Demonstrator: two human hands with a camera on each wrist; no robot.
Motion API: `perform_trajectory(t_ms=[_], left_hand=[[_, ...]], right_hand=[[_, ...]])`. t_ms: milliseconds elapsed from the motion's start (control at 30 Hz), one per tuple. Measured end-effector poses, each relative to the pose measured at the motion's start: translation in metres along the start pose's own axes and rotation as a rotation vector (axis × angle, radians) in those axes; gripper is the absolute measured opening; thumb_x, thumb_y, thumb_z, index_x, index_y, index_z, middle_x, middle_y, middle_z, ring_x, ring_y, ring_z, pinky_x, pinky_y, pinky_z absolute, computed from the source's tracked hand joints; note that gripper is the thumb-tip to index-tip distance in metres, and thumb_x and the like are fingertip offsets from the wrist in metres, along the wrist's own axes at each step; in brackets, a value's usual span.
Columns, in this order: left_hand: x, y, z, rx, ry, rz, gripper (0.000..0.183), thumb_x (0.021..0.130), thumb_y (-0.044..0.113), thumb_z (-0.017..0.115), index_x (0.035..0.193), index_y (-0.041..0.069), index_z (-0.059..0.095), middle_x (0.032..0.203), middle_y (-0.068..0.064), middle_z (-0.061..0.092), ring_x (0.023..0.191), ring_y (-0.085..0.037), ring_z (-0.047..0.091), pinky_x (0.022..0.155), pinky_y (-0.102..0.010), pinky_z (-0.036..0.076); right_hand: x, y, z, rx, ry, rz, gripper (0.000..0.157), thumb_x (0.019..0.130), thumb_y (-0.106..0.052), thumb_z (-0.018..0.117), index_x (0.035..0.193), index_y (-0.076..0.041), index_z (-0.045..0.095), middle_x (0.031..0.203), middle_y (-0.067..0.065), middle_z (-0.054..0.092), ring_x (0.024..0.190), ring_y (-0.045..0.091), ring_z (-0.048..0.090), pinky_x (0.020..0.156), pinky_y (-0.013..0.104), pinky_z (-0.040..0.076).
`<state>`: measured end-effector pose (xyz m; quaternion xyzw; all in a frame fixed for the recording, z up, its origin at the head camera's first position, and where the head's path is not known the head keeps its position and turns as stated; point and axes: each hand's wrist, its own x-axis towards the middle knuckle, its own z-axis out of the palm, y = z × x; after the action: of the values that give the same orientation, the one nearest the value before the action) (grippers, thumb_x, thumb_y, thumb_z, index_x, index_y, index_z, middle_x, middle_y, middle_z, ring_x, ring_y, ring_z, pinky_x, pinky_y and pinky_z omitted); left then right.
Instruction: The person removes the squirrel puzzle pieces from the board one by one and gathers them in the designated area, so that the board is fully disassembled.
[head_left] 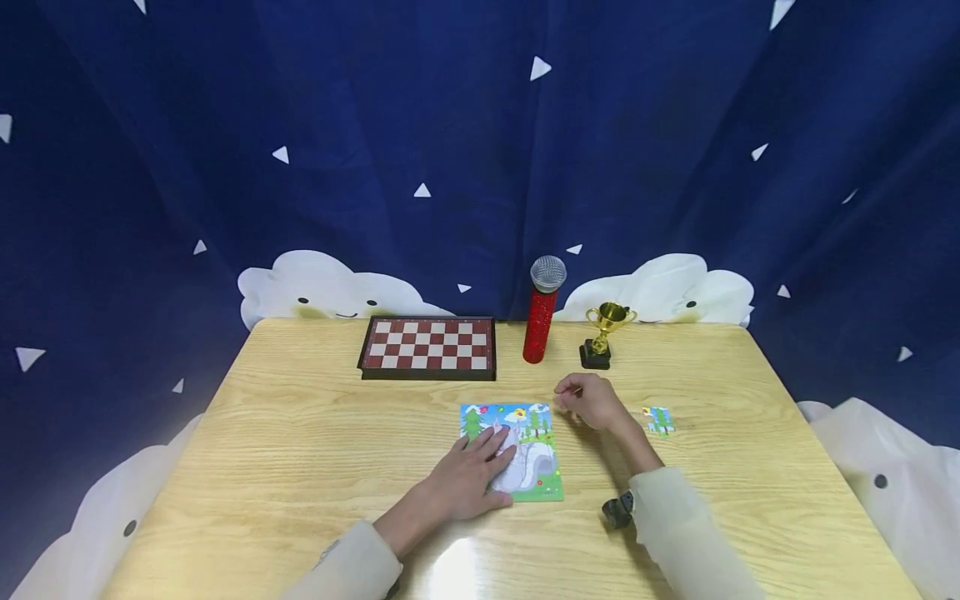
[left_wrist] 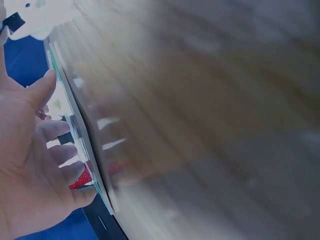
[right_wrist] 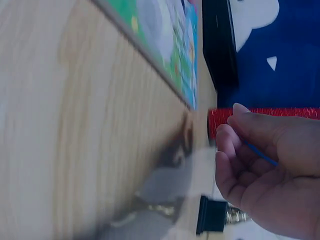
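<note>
My left hand [head_left: 463, 479] rests on a picture puzzle [head_left: 543, 458], fingers spread across its left part and hiding some of a grey animal. In the left wrist view, the fingers of the left hand [left_wrist: 37, 155] lie along the puzzle's face. Beyond the puzzle's top right corner, my right hand [head_left: 588, 400] hovers above the table. Loosely curled fingers and a bent thumb show on the right hand [right_wrist: 260, 165] in the right wrist view, with no object visible between the fingertips. Several joined puzzle pieces [head_left: 660, 421] with green trees lie right of that hand.
A folded checkered board [head_left: 427, 346] sits at the table's back, left of an upright red microphone [head_left: 540, 321]. Right of the microphone stands a small gold trophy [head_left: 600, 333] on a black base. A dark blue curtain [head_left: 480, 142] hangs behind the wooden table [head_left: 300, 450].
</note>
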<state>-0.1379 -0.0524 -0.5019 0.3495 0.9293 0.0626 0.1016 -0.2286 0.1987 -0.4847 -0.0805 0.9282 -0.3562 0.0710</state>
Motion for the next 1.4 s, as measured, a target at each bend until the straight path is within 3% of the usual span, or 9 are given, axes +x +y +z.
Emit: perform_trajectory(t_ms=[233,533,1100,1400], left_hand=[[-0.008,-0.006,-0.002,-0.006,-0.022,-0.052,0.071,0.092,0.059,0.044,0.149,0.019,0.031,0.159,-0.006,0.019,0.146,-0.027,0.022,0.114,-0.052,0.027],[-0.013,-0.011,-0.001,0.0,-0.03,-0.078,0.071,0.091,0.06,0.043,0.149,0.02,0.032,0.159,-0.006,0.022,0.145,-0.027,0.024,0.114,-0.051,0.027],[-0.011,-0.007,-0.004,0.026,-0.031,-0.103,0.069,0.092,0.059,0.043,0.148,0.02,0.035,0.158,-0.005,0.024,0.145,-0.027,0.025,0.113,-0.052,0.029],[-0.013,-0.005,-0.007,0.03,-0.039,-0.106,0.069,0.091,0.059,0.044,0.148,0.02,0.035,0.158,-0.005,0.024,0.144,-0.027,0.027,0.112,-0.053,0.029]], right_hand=[[0.003,-0.016,0.023,0.012,-0.04,-0.013,0.01,0.084,-0.008,0.067,0.093,-0.004,0.069,0.08,0.004,0.067,0.071,0.011,0.057,0.063,0.024,0.047],[0.006,-0.028,0.037,0.016,-0.098,0.017,0.009,0.085,-0.01,0.068,0.092,-0.006,0.069,0.078,0.002,0.066,0.07,0.01,0.056,0.065,0.023,0.047],[0.006,-0.037,0.044,0.069,-0.153,0.049,0.013,0.085,-0.007,0.067,0.097,-0.002,0.069,0.08,0.004,0.065,0.07,0.011,0.054,0.062,0.022,0.045],[0.006,-0.039,0.047,0.066,-0.108,0.027,0.005,0.084,-0.006,0.067,0.088,-0.006,0.069,0.075,0.002,0.063,0.067,0.011,0.053,0.061,0.022,0.045]])
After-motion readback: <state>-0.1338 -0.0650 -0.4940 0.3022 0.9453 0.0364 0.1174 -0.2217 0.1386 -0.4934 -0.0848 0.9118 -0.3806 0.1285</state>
